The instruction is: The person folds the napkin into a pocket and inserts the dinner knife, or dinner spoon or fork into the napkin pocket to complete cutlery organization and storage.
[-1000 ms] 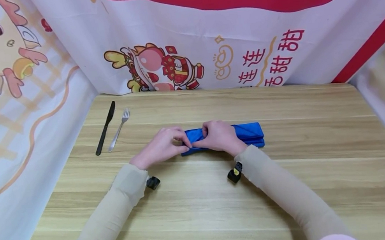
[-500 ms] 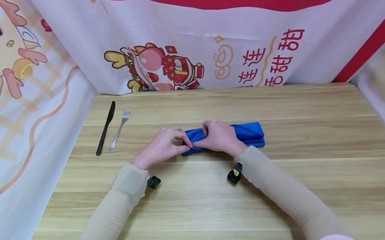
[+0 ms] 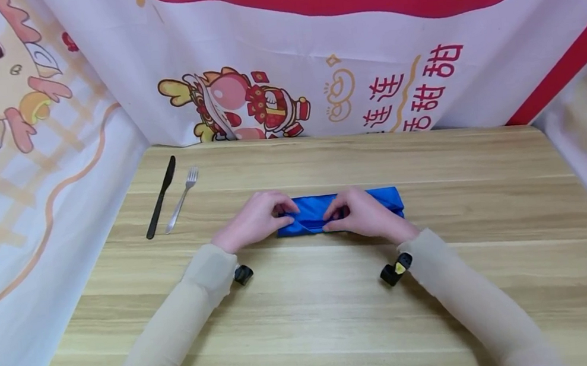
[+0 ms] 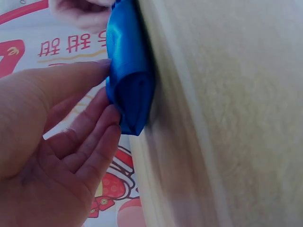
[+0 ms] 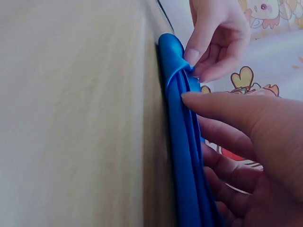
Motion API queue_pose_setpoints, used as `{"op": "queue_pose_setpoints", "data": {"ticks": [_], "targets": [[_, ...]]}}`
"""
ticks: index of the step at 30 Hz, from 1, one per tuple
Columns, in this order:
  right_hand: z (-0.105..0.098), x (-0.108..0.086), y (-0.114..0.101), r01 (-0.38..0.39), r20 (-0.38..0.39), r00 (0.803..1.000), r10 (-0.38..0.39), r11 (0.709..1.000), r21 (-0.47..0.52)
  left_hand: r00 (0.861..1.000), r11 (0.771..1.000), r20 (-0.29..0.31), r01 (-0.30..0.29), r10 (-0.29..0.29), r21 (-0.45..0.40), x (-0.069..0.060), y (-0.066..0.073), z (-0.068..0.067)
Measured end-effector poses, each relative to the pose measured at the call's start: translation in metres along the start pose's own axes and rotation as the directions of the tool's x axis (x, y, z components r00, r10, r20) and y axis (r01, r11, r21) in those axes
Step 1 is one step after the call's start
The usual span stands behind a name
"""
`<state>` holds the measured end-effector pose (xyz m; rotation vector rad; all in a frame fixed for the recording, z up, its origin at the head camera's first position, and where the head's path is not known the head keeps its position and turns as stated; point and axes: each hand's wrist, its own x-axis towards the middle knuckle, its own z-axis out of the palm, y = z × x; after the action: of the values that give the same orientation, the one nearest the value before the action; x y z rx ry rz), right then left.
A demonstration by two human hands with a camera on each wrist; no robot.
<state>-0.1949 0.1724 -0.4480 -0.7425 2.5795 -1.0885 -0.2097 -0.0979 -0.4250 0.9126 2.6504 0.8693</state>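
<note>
A shiny blue cloth, folded into a long flat strip, lies across the middle of the table. My left hand pinches its left end between thumb and fingers, where a corner is folded over at a slant. On the front edge, right of centre, my right hand grips the layers, thumb in front and fingers behind. The right wrist view shows stacked folds along the cloth, the thumb tip on one of them. The rolled end of the cloth faces the left wrist camera.
A black knife and a silver fork lie side by side at the table's far left. Printed white curtains hang along the back and sides of the wooden table.
My right hand has moved right along the cloth, away from my left hand. The left hand has shifted slightly right, and a slanted fold now shows between the hands.
</note>
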Motion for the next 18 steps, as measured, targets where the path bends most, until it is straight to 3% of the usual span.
{"op": "queue_pose_setpoints", "data": {"ticks": [5, 9, 13, 18], "targets": [[-0.012, -0.021, 0.006, 0.024, -0.02, 0.999, -0.025, 0.998, -0.051, 0.999, 0.999, 0.002, 0.033, -0.033, 0.018, 0.0, 0.003, 0.001], [-0.028, -0.039, 0.018, 0.022, -0.07, 0.997, -0.026, 0.998, -0.055, 1.0, 0.999, -0.011, 0.01, -0.01, 0.04, -0.008, 0.012, 0.003], [-0.044, -0.057, 0.03, -0.018, -0.086, 0.996, 0.011, 0.996, -0.083, 0.999, 0.996, 0.029, -0.023, 0.02, 0.089, -0.015, 0.018, 0.008], [-0.055, -0.073, 0.043, -0.056, -0.085, 0.996, 0.043, 0.984, -0.166, 0.998, 0.988, 0.068, 0.004, -0.015, 0.157, -0.017, 0.018, 0.015]]}}
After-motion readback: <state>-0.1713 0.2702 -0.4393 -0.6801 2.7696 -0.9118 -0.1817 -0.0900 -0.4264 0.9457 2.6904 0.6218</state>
